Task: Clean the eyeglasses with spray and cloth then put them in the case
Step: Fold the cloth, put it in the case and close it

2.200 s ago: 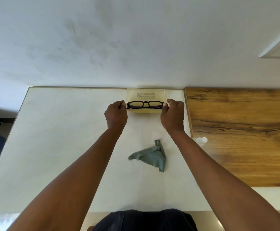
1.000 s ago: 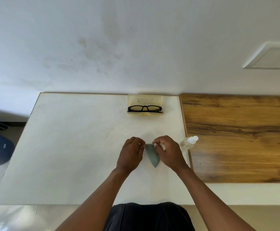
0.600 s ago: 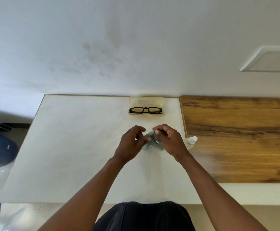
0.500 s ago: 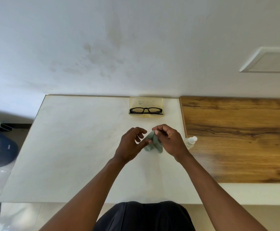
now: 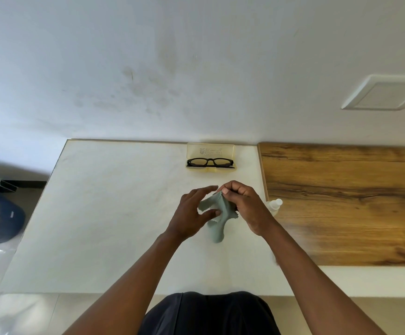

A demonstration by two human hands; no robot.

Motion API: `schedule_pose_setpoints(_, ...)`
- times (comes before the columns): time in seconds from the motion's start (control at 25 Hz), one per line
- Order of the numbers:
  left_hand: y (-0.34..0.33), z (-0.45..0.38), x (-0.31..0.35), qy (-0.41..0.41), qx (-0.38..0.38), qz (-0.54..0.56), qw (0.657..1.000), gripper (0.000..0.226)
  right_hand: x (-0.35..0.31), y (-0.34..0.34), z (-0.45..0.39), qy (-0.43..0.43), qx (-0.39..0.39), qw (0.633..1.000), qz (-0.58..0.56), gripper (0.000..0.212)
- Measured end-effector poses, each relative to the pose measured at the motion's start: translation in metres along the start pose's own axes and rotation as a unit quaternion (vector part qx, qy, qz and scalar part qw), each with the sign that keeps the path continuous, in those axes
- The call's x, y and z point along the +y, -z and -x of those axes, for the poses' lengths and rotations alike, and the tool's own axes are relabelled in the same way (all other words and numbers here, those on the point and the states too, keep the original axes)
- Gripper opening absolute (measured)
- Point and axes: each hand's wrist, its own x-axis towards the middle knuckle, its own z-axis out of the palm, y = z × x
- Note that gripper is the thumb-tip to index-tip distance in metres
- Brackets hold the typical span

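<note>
Cloth [image 5: 217,217] grey-green w/ zigzag edge; eyeglasses [image 5: 209,162] black-framed w/ tinted lenses; case [image 5: 210,149] translucent pale yellow w/ dark print; spray bottle [image 5: 274,206] clear/white; worktop [image 5: 114,204] off-white, adj. panel [image 5: 346,204] brown woodgrain; wall [image 5: 196,64] white w/ smudges.

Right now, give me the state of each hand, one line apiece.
Left hand: open, fingers extended, thumb touching the grey-green cloth.
Right hand: closed, pinching the cloth's top edge between thumb and fingers.
</note>
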Motion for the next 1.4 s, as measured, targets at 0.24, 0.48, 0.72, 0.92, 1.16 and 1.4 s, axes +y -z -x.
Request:
schedule_pose_setpoints(0.24, 0.003, 0.006, -0.004, 0.018, 0.030, 0.032, 0.999, 0.010, 0.011, 0.003, -0.002, -0.003, 0.069, 0.998, 0.006, 0.020)
schedule_pose_setpoints(0.48, 0.015, 0.014, -0.013, 0.126, 0.049, 0.205, 0.969, 0.009, 0.026, 0.010, 0.002, -0.042, 0.114, 0.992, -0.020, 0.012)
schedule_pose_setpoints(0.72, 0.020, 0.001, -0.008, 0.205, 0.055, 0.289, 0.934, 0.019, 0.035, 0.007, -0.013, -0.059, 0.140, 0.988, -0.004, 0.015)
schedule_pose_setpoints(0.92, 0.016, -0.023, -0.026, 0.254, 0.078, 0.259, 0.929, 0.014, 0.043, 0.002, -0.043, -0.068, 0.158, 0.979, 0.104, 0.022)
schedule_pose_setpoints(1.16, 0.008, -0.029, -0.030, 0.232, 0.108, 0.159, 0.954, 0.044, 0.054, 0.004, -0.060, -0.051, 0.163, 0.967, 0.189, 0.030)
schedule_pose_setpoints(1.4, -0.011, -0.004, -0.036, 0.215, 0.178, -0.077, 0.957, 0.028, 0.085, -0.015, -0.029, -0.055, 0.264, 0.923, 0.273, 0.014)
